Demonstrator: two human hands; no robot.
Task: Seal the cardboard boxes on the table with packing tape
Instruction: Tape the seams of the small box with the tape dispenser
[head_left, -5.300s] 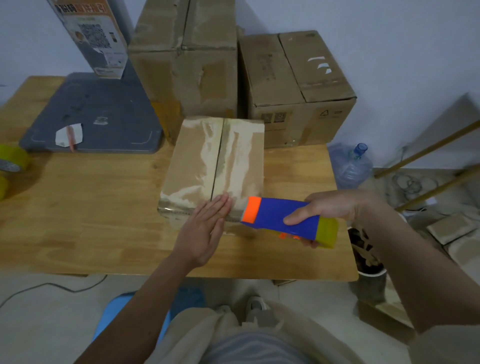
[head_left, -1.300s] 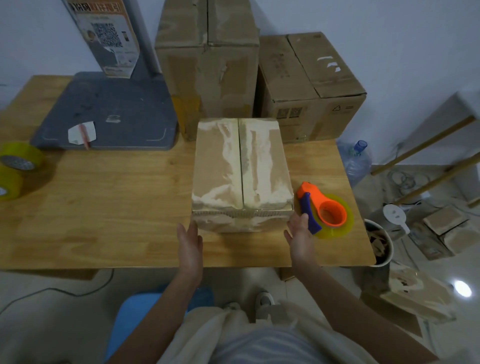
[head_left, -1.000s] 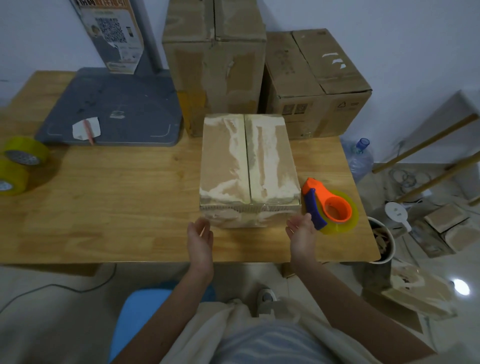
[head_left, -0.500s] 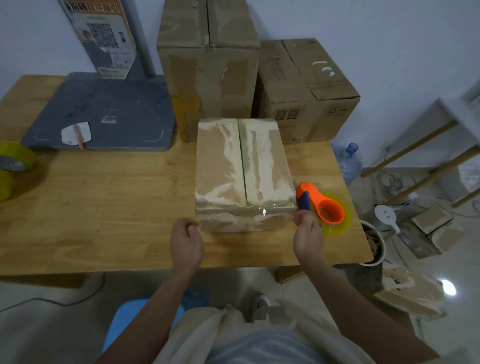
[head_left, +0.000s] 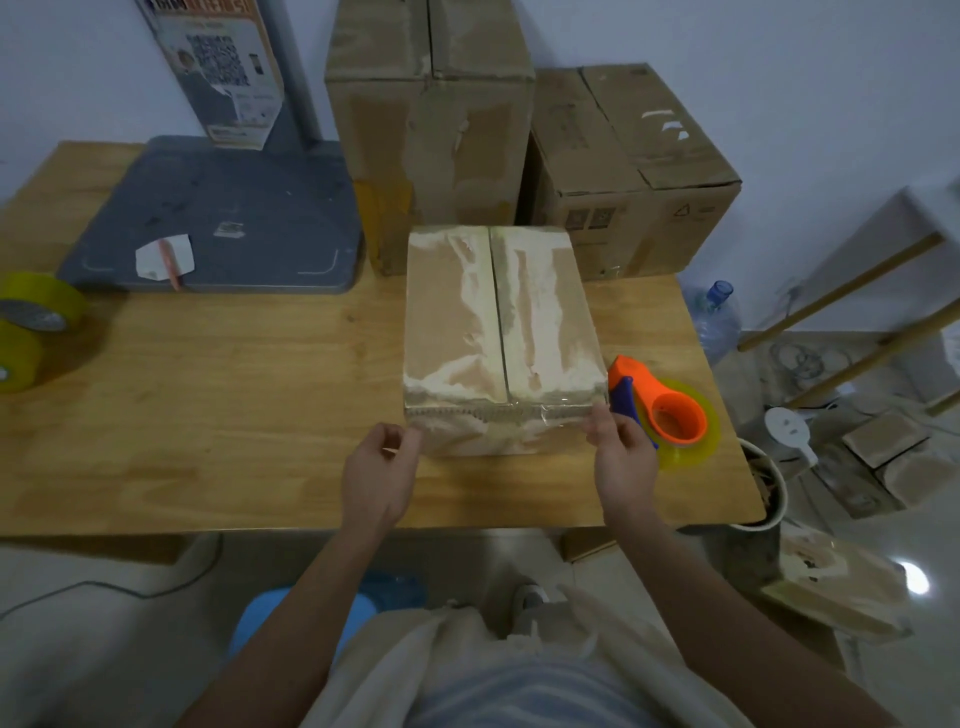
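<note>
A cardboard box (head_left: 498, 332) stands near the front of the wooden table (head_left: 208, 415). Its top seam runs away from me, and a clear tape strip (head_left: 519, 412) lies along its near top edge. My left hand (head_left: 379, 473) hovers by the near left corner with its fingers curled and nothing in it. My right hand (head_left: 621, 457) is at the near right corner, fingertips pinched on the end of the tape strip. An orange and blue tape dispenser (head_left: 670, 415) with a yellowish roll lies on the table right of the box, partly behind my right hand.
Two larger cardboard boxes (head_left: 431, 130) (head_left: 628, 171) stand behind, against the wall. A grey stand base (head_left: 218, 218) occupies the back left. Two yellow tape rolls (head_left: 36, 312) (head_left: 15, 358) sit at the left edge. A water bottle (head_left: 714, 322) and a bin (head_left: 763, 493) are on the floor to the right.
The dispenser, earlier in my right hand at the box's near edge, now lies on the table. Both hands have come to the box's near corners, the right one up onto the tape.
</note>
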